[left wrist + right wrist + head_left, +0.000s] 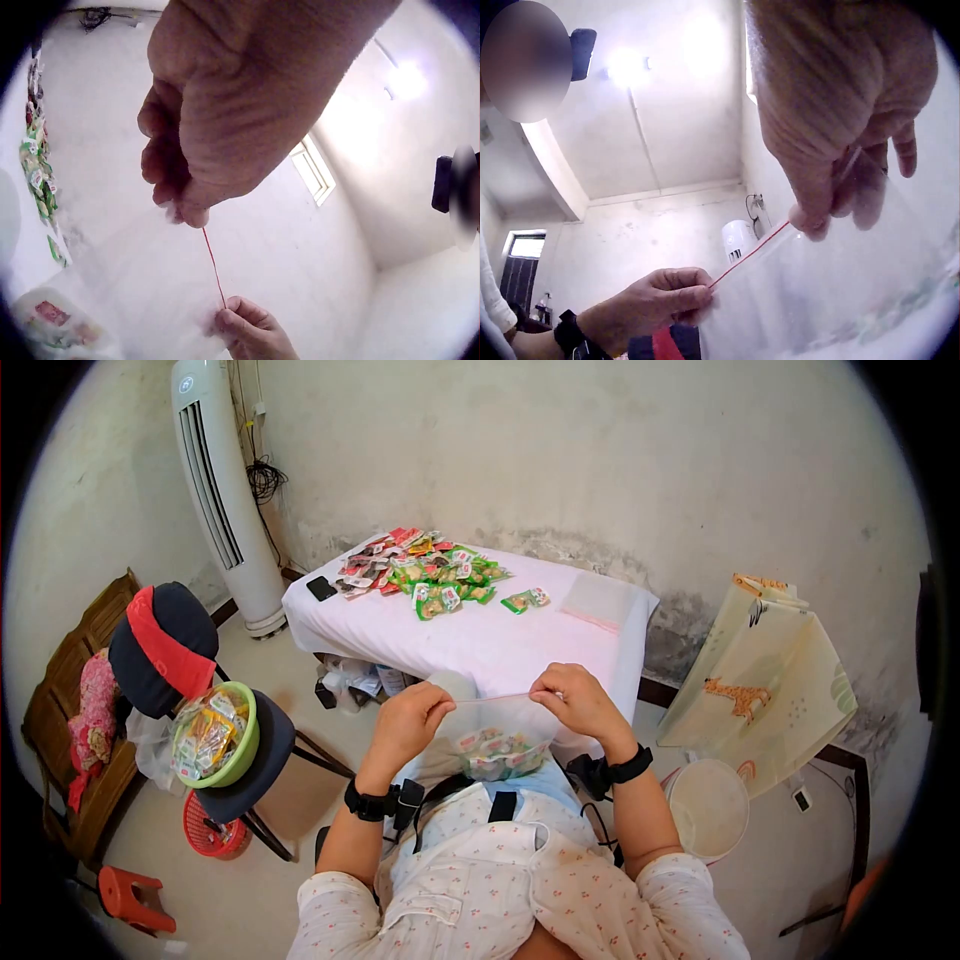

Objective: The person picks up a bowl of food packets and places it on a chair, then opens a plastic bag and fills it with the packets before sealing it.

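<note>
Before the cloth-covered table (520, 645), a clear snack-filled bag (495, 738) hangs over the person's lap; its red seal strip (748, 253) runs sideways, taut between left hand (408, 722) and right hand (575, 700), each pinching one end, equally near

Hands: 2, the left hand (408, 718) and the right hand (575, 700). Clear zip bag (495, 735) pinched between them: 1, the packets inside it too blurred to count. Cloth-covered table (500, 645): 1, bearing 1 black phone (321, 588), 1 stack of clear bags (600, 600) and 1 heap of snack packets (425, 572), too many to count. Green bowl (246, 745): 1, on 1 chair (274, 748). Red basket (205, 830): 1. Red stool (130, 895): 1. Tower air conditioner (220, 490): 1. White bin (708, 808): 1.
</note>
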`<move>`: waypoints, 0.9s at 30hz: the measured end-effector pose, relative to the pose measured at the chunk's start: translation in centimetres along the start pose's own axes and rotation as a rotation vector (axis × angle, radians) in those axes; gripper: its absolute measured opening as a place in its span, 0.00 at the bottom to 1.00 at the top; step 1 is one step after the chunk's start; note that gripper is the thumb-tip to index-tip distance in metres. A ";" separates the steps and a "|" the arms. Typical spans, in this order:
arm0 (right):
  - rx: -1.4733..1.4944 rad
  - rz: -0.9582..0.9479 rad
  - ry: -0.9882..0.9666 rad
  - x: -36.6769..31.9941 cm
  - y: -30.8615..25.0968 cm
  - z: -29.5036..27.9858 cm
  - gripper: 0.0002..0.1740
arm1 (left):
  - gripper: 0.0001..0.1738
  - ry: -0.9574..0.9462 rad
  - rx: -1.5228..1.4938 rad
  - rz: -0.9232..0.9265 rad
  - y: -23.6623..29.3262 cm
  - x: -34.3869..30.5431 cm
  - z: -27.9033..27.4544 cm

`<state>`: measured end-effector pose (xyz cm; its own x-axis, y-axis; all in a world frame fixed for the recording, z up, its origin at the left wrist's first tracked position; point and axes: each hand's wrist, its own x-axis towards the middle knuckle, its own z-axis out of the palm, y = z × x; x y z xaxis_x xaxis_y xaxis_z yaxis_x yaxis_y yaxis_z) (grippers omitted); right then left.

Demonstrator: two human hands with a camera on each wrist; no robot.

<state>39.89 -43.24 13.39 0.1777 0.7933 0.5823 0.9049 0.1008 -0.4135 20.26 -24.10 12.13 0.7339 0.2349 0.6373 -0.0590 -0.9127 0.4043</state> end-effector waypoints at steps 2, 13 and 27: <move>0.010 0.025 -0.031 0.1 -0.3 0.0 0.04 | 0.05 0.033 -0.032 -0.031 0.2 -0.1 0.2; -0.114 -0.152 -0.042 4.0 -3.6 5.8 0.06 | 0.04 0.144 -0.144 -0.060 0.2 -1.0 1.2; 0.001 -0.106 -0.038 3.6 -3.2 5.3 0.06 | 0.05 0.246 -0.539 -0.270 -1.3 -2.1 4.8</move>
<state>35.60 -37.55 13.13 0.0660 0.8003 0.5959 0.9176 0.1859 -0.3513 22.03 -24.99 7.07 0.5975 0.5609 0.5730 -0.2723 -0.5303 0.8029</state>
